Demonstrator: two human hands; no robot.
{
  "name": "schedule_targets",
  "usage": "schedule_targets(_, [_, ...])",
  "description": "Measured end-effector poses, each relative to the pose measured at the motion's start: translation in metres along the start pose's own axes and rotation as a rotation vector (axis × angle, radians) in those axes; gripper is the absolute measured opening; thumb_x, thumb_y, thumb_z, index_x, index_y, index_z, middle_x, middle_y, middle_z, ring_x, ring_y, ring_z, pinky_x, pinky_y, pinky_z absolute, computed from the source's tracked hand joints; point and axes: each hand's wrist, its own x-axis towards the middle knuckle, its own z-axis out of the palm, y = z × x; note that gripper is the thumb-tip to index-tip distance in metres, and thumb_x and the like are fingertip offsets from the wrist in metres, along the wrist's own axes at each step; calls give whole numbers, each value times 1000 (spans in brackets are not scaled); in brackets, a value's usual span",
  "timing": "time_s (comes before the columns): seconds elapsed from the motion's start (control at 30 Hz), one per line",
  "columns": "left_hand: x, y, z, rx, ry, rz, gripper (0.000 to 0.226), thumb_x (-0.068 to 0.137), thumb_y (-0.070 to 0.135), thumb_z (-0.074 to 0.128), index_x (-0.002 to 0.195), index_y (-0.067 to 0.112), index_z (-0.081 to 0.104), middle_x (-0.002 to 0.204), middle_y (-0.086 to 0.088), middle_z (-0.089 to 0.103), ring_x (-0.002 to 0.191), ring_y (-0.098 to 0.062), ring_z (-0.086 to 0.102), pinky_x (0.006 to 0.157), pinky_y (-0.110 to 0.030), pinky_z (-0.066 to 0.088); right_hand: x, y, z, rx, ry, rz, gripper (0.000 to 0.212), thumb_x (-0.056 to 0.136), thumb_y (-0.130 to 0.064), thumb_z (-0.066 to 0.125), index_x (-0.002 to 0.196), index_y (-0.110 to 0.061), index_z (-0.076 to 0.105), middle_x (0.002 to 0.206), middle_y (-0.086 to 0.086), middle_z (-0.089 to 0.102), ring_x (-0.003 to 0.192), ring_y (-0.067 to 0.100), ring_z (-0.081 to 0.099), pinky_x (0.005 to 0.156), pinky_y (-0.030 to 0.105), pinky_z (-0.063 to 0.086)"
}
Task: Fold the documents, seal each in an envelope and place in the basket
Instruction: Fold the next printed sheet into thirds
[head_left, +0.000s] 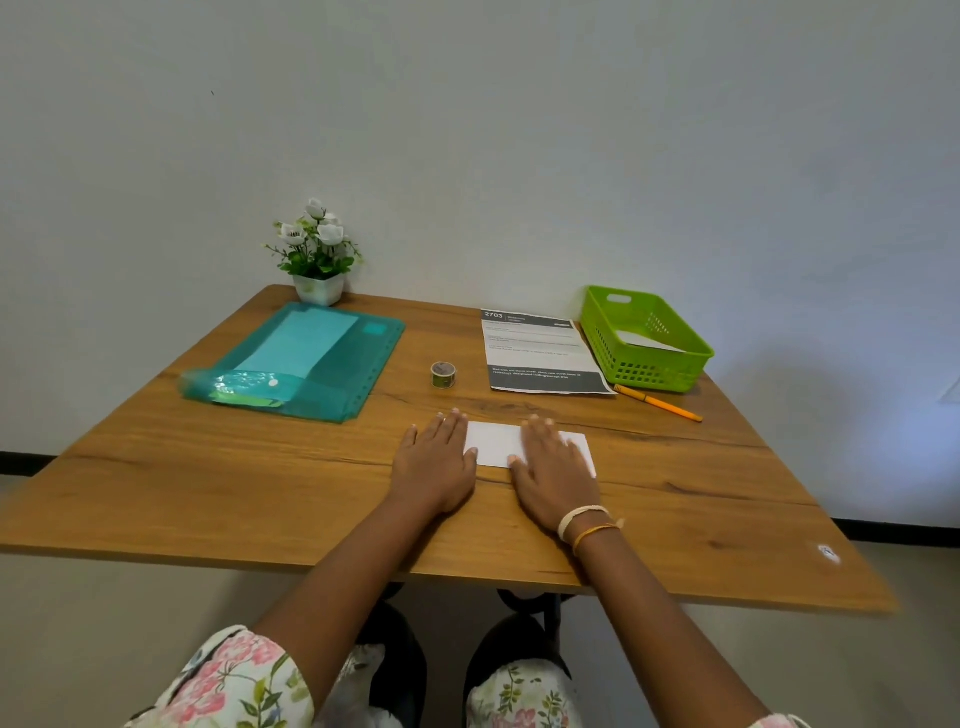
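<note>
A folded white paper (493, 441) lies flat on the wooden table (260, 483) in front of me. My left hand (436, 457) rests flat at the paper's left edge with straight fingers. My right hand (553, 470) presses flat on the paper's right half, covering part of it. A printed document (540, 351) lies farther back on the right. Beside it stands a green basket (647, 340) holding a white envelope (644, 340). A small tape roll (443, 374) sits in the middle of the table. A teal plastic folder (296, 358) holding envelopes lies at the left.
An orange pencil (657, 402) lies in front of the basket. A small potted plant (317, 254) with white flowers stands at the back against the wall. The table's near edge runs just below my forearms.
</note>
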Motion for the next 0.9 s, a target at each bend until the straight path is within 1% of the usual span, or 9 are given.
schedule_targets(0.03, [0,0,1,-4,-3,5,60,102,44,17,155,19,5,163,2,2,149,-15,3,120,-44,5,0,-10,3,1,-35,-55,57,100,-42,28,151,-18,20,160,1,15,148,17,9,119,39,11])
schedule_targets(0.1, [-2,-1,3,-13,0,16,61,102,45,18,155,20,6,163,1,3,149,-15,3,120,-44,5,2,-19,8,-10,-81,-87,55,101,-42,27,151,-19,21,159,-1,17,147,16,11,119,37,11])
schedule_targets(0.33, [-4,-5,-3,-34,-11,65,64,100,50,23,155,19,10,163,0,7,149,-15,5,120,-44,5,28,17,0,-59,-82,125,59,100,-45,24,150,-16,19,160,3,16,147,20,13,119,41,14])
schedule_targets(0.47, [-4,-10,-4,-30,-21,88,64,100,50,24,155,20,13,163,1,7,149,-14,5,120,-42,6,34,23,0,-79,-100,143,59,100,-45,23,151,-15,18,160,4,15,147,20,12,119,42,14])
schedule_targets(0.53, [-5,-17,-7,-43,-6,110,62,100,49,27,154,20,16,162,1,10,149,-14,8,121,-40,9,34,23,1,-79,-67,144,59,100,-46,24,151,-16,19,160,3,16,147,20,12,119,42,14])
schedule_targets(0.67, [-15,-43,-13,-92,158,123,51,99,40,40,146,23,37,158,1,26,146,-14,20,119,-40,13,28,14,3,-77,140,78,55,97,-37,36,147,-15,30,157,4,24,146,20,17,118,40,16])
schedule_targets(0.77, [-21,-73,-21,-131,260,69,41,95,32,49,134,22,52,150,0,42,139,-15,35,116,-40,22,25,-17,9,-15,244,-77,48,92,-27,48,138,-14,45,147,8,43,140,23,33,115,38,25])
schedule_targets(0.83, [-23,-93,-28,-187,316,21,34,92,25,53,125,18,62,138,-2,54,127,-18,49,107,-37,38,28,-44,14,70,248,-164,43,88,-23,52,129,-14,54,136,7,53,129,22,45,109,33,34])
schedule_targets(0.9, [-28,-107,-33,-286,406,-10,26,89,19,57,111,17,70,118,-2,68,108,-18,61,91,-32,48,33,-73,20,154,228,-235,37,86,-20,53,123,-15,57,126,6,58,116,21,53,100,31,42])
